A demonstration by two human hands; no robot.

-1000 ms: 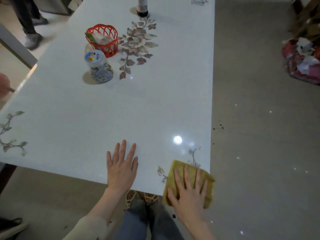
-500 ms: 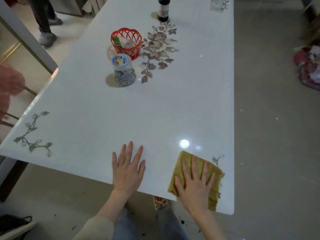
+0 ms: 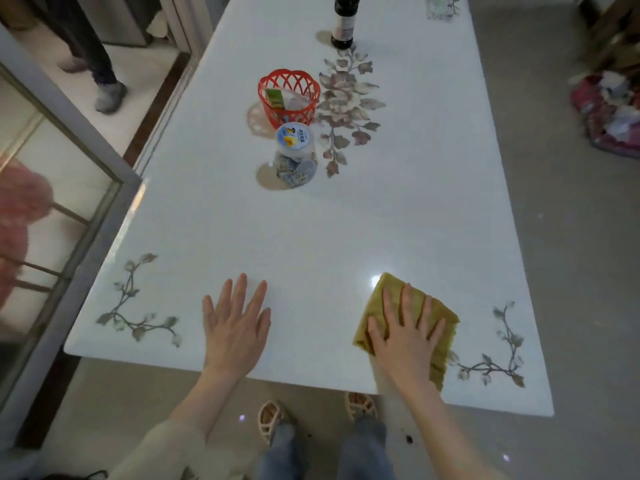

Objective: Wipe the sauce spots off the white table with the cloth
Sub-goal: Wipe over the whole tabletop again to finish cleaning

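Note:
A folded yellow-green cloth point(image 3: 388, 299) lies flat on the white table point(image 3: 311, 237) near its front edge, right of centre. My right hand point(image 3: 405, 330) presses on the cloth with straight, spread fingers. To the left, my left hand point(image 3: 235, 323) rests flat on the bare tabletop, fingers spread, holding nothing. I see no distinct sauce spots on the table surface; only printed leaf patterns at the corners and centre.
A red basket point(image 3: 289, 98), a plastic jar with a blue-and-yellow lid point(image 3: 294, 157) and a dark bottle point(image 3: 343, 22) stand at the table's far middle. A glass partition frame point(image 3: 69, 161) runs along the left. Another person's legs point(image 3: 93, 57) stand far left. A red bundle point(image 3: 609, 109) lies on the floor right.
My right hand has slid the cloth away from the front right corner, inward and up the table. My left hand stays flat in about the same spot.

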